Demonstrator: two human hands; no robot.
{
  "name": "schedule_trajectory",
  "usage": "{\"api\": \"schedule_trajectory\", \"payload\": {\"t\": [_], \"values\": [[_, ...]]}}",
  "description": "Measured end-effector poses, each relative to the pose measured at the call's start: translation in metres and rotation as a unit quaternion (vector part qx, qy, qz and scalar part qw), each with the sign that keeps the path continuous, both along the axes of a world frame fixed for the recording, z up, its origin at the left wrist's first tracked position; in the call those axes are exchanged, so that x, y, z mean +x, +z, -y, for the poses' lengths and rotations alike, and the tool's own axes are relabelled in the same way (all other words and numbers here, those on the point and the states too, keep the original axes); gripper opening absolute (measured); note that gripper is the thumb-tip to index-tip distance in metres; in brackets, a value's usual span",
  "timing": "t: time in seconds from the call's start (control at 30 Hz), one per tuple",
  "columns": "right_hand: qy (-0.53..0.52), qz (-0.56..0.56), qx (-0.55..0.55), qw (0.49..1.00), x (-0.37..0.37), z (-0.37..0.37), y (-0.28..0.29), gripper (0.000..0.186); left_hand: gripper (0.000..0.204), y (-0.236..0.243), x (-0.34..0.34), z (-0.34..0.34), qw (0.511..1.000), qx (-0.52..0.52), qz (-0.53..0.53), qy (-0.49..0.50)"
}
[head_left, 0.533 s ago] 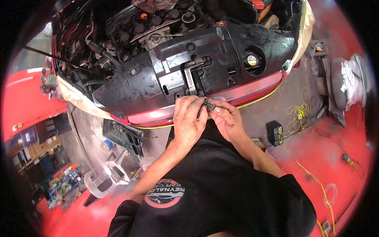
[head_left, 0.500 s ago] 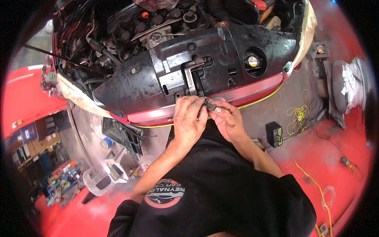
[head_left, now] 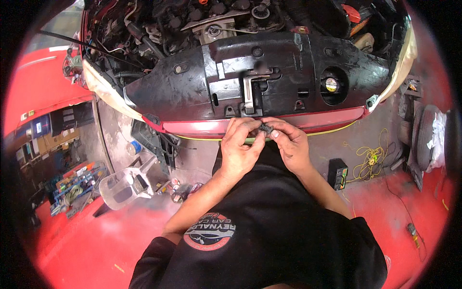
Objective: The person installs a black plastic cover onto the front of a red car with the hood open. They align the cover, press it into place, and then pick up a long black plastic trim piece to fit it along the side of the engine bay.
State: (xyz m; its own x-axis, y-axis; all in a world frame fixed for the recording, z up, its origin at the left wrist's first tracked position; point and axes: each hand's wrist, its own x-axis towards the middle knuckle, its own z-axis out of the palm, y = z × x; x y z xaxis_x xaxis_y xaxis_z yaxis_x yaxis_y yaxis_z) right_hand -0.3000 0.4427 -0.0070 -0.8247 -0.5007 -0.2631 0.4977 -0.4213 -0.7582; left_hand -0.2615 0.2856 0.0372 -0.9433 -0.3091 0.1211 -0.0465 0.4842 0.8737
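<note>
A small dark plastic piece (head_left: pixel 265 128), which looks like a trim clip, is pinched between both my hands just in front of the car's red bumper edge (head_left: pixel 197 126). My left hand (head_left: pixel 239 147) has its fingers and thumb closed on the left side of the piece. From the other side my right hand (head_left: pixel 290 142) grips it with thumb and forefinger. Most of the piece is covered by fingertips. Beyond my hands lies the black radiator cover (head_left: pixel 192 98), with a metal hood latch (head_left: pixel 249 94) in its middle and a round opening around a cap (head_left: pixel 331 85).
The engine bay (head_left: pixel 211 31) is exposed beyond the cover. Masking paper (head_left: pixel 113 98) lines the fender. On the floor are a black box (head_left: pixel 338 173), a tangled yellow cord (head_left: pixel 373 159), a white plastic chair (head_left: pixel 120 190) and tools (head_left: pixel 77 185). Wheels (head_left: pixel 426 135) stand at right.
The view has shifted, so the car and my hands sit farther right in the picture. Both hands still pinch the small dark piece, with slight finger movement.
</note>
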Motion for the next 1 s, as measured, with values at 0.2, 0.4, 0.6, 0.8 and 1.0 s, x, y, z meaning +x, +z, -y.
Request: {"api": "schedule_trajectory", "payload": {"t": [0.2,0.4,0.6,0.8,1.0], "values": [[0.08,-0.063,0.085,0.991,0.008,0.002,0.013,0.022,0.017,-0.004,0.009,0.007,0.997,0.022,0.045,0.055],[0.121,-0.015,-0.001,0.993,0.009,0.021,0.012,0.021,0.014,-0.003,0.024,0.025,0.996,0.001,0.055,0.076],[0.112,-0.224,0.146,0.957,-0.004,0.027,0.0,0.021,0.011,-0.011,0.013,0.061,0.983,0.012,0.151,0.108],[0.128,-0.512,0.309,0.791,-0.01,0.023,-0.016,0.027,0.013,-0.026,-0.011,0.075,0.979,-0.152,0.131,0.032],[0.132,-0.544,0.342,0.754,-0.008,0.022,-0.027,0.027,0.012,-0.028,-0.024,0.068,0.952,-0.289,0.096,-0.035]]}}
